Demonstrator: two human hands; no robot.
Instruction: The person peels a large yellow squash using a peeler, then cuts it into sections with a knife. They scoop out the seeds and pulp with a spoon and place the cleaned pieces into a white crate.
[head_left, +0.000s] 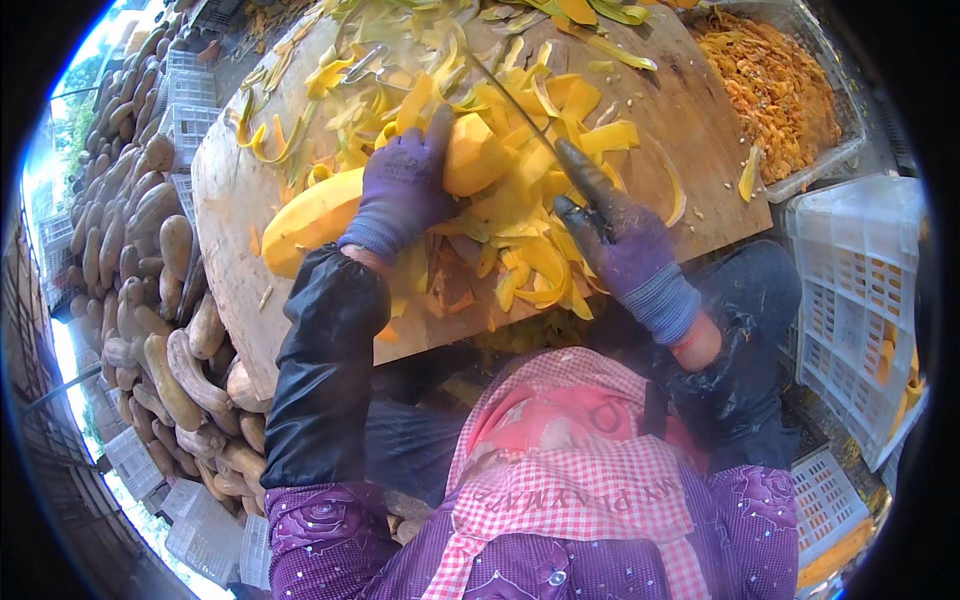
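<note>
My left hand (409, 176), in a purple knit glove, grips a peeled orange-yellow squash (315, 221) from above. The squash lies on the wooden board (232, 225), and the hand hides its middle. In my right hand (622, 225), gloved alike with dark fingertips, is the handle of a long narrow knife (510, 97). Its blade points away and to the left, over a heap of peel, apart from the squash. Loose yellow peel strips (540, 255) lie around and between both hands. A metal peeler (367, 64) rests among peelings beyond my left hand.
Many unpeeled squashes (180, 375) are piled left of the board, beside white plastic crates (187, 124). At the far right a tub (851, 150) holds orange pulp and seeds (772, 97). A white crate (847, 255) with orange pieces stands close by my right leg.
</note>
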